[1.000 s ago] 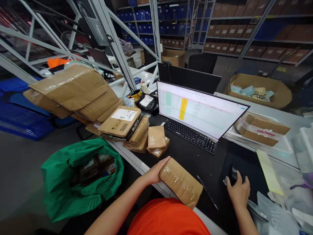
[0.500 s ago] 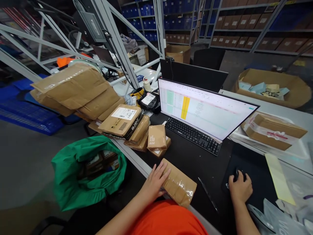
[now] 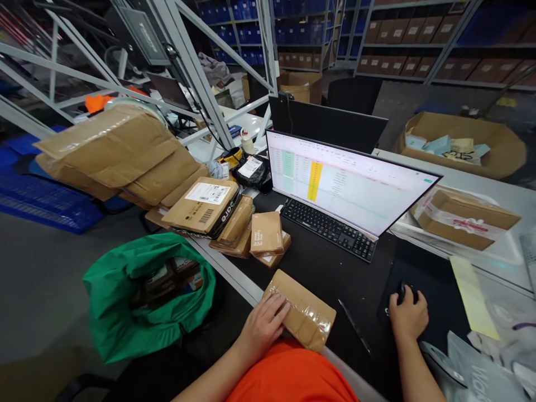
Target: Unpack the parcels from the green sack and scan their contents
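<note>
My left hand [image 3: 263,329] lies on the near end of a taped brown parcel [image 3: 305,311] that rests on the black desk [image 3: 330,268] at its front edge; the fingers curl over the parcel's side. My right hand [image 3: 407,317] is cupped over a black computer mouse [image 3: 402,291] on a dark mouse pad. A thin black pen [image 3: 355,335] lies between the parcel and the mouse. Straight ahead stand a monitor [image 3: 347,181] showing a spreadsheet and a black keyboard [image 3: 327,228].
A stack of brown parcels [image 3: 218,215] and large cardboard packages [image 3: 117,153] fill the desk's left side. A green bag [image 3: 146,290] holding boxes sits on the floor at left. Another taped box [image 3: 463,218], a yellow paper [image 3: 473,296] and plastic mailers lie at right. Shelving stands behind.
My left hand slid from the parcel's far end onto its near end, and the parcel settled flat on the desk. My right hand stayed on the mouse.
</note>
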Tool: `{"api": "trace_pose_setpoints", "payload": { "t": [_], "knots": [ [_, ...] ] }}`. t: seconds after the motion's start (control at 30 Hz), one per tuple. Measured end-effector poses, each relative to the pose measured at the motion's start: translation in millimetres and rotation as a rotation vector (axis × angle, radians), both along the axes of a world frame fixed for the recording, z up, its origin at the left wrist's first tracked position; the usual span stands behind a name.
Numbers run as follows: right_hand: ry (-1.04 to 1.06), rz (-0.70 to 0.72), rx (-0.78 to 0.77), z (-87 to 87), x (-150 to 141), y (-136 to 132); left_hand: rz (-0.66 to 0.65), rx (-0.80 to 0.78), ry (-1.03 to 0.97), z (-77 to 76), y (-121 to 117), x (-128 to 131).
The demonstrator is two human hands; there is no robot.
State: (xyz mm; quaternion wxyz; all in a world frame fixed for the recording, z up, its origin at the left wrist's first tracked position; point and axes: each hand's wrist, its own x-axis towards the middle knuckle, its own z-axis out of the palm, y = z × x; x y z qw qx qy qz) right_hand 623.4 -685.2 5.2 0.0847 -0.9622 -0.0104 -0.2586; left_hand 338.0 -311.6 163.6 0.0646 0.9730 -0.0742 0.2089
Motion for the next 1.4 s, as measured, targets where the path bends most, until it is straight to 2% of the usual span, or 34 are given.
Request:
{"api": "trace_pose_setpoints", "payload": {
  "t": [0.13, 0.23, 0.3, 0.37, 0.47, 0.53, 0.6, 0.7, 0.77, 0.83, 0.93, 0.97, 1.03, 1.1, 1.17, 1.23, 1.3, 1.4],
  "knots": [
    [-0.028, 0.005, 0.017, 1.0, 5, 2, -0.016, 0.013, 0.008, -3.4, 4, 1],
    [-0.062, 0.062, 0.010, 20.2, -11, 11, -0.045, -0.035, -0.025, -9.1, 6, 3],
    [0.055, 0.203, -0.027, 39.2, -39, 22, -0.058, -0.080, -0.035, -14.8, 7, 5],
    [0.311, 0.364, -0.089, 56.8, -78, 37, -0.059, -0.118, -0.033, -21.8, 7, 6],
    [0.629, 0.381, -0.114, 72.4, -133, 58, -0.041, -0.148, -0.038, -30.9, 8, 8],
    [0.745, 0.348, -0.062, 75.3, -154, 67, -0.045, -0.186, -0.069, -33.4, 8, 10],
    [0.786, 0.344, -0.006, 76.9, -158, 72, -0.069, -0.221, -0.133, -33.1, 8, 10],
    [0.775, 0.354, 0.038, 89.3, -139, 73, -0.080, -0.187, -0.235, -30.1, 8, 7],
    [0.765, 0.366, 0.071, 109.9, -120, 78, -0.052, -0.133, -0.265, -28.9, 8, 4],
    [0.759, 0.416, 0.108, 141.1, -107, 91, -0.029, -0.096, -0.273, -29.0, 9, 0],
    [0.844, 0.702, 0.136, 197.9, -109, 134, -0.017, -0.057, -0.298, -29.2, 9, -3],
    [0.885, 0.826, 0.094, 215.7, -115, 153, -0.020, -0.045, -0.307, -28.8, 9, -4],
    [0.889, 0.983, -0.119, 243.6, -132, 192, -0.031, -0.030, -0.317, -27.3, 9, -3],
    [0.772, 0.988, -0.356, 258.9, -148, 226, -0.039, -0.025, -0.319, -26.6, 8, -3],
    [0.658, 0.920, -0.508, 263.5, -159, 249, -0.036, -0.032, -0.325, -28.9, 8, -3],
    [0.632, 0.885, -0.617, 262.7, -166, 262, -0.041, -0.073, -0.298, -34.5, 7, -4],
    [0.633, 0.930, -0.689, 261.0, -170, 267, -0.046, -0.129, -0.248, -41.7, 7, -5],
    [0.630, 1.000, -0.712, 259.9, -178, 269, -0.043, -0.177, -0.196, -49.9, 7, -7]
  ]
}}
